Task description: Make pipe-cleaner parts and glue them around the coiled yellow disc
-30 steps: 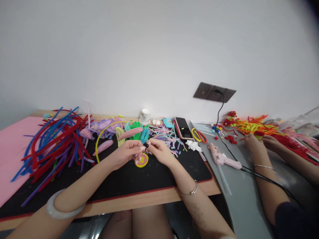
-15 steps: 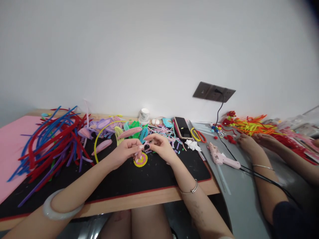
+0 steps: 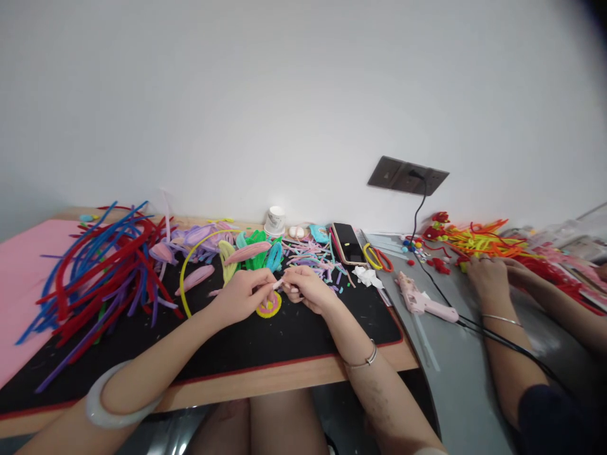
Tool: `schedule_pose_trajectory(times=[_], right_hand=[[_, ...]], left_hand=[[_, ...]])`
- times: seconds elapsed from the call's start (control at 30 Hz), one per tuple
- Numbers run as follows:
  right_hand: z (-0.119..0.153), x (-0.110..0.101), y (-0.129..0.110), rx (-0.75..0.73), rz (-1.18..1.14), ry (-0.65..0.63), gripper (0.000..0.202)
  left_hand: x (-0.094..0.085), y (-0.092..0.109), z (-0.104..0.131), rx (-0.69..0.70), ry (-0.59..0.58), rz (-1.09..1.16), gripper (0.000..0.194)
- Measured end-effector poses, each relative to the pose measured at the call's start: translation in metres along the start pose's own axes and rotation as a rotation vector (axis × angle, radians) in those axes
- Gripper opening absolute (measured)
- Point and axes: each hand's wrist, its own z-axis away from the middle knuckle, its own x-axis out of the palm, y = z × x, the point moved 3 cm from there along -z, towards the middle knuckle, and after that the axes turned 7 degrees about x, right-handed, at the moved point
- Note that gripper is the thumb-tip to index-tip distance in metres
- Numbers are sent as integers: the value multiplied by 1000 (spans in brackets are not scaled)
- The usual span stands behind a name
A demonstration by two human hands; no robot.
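My left hand (image 3: 247,294) and my right hand (image 3: 307,288) meet above the black mat, both with fingers closed in a pinch. Between the fingertips shows something small and pale; it is too small and covered to name. Just below the hands lies a round yellow-and-pink fuzzy disc (image 3: 269,307), partly hidden by the fingers. Behind my left hand are pink petal-shaped loops of pipe cleaner (image 3: 246,252), along with green pipe cleaner loops (image 3: 257,245). Short cut pipe cleaner pieces (image 3: 310,254) are scattered behind my right hand.
Red and blue pipe cleaners (image 3: 111,265) heap up at left beside a yellow hoop (image 3: 186,268). A paper cup (image 3: 274,220), phone (image 3: 349,243), scissors (image 3: 378,257) and crumpled tissue (image 3: 367,277) lie farther back. At right are a glue gun (image 3: 422,303), its cord, and a co-worker's hands (image 3: 488,278).
My fingers have curled in closer; the dark spot between them no longer shows, and a pale bit does. The co-worker's near hand has shifted slightly right.
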Motion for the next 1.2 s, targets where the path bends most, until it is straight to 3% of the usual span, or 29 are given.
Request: schedule_pose_trajectory(times=[0.13,0.2,0.4,0.67,0.83,0.93,1.0,1.1,1.2], right_hand=[[6,-3,-15,-200,78,17,12],[9,-4,-22,-302,174,3,24],[11,-6,-22,-403,340,63,10],[13,3,-22,-389,299,30,16],[2,1,-2,-62,-1,67,22],[-1,-1,3,16,-38,80,24],[0,-3,-2,-40,-13,118,22],[5,-7,-16,-256,108,200,14],[11,-5,-25,-397,248,176,24]], left_hand=[[-1,-9,-1,-154,16,439,20],[-3,-11,-1,-203,9,611,21],[-2,-7,3,-295,-80,796,22],[0,-8,2,-271,-116,704,23],[2,-4,0,-86,-41,203,18],[1,-2,-2,-35,8,32,16],[1,-5,-2,-87,22,145,18],[-2,-9,-2,-179,47,432,22],[-2,-9,0,-252,34,665,23]])
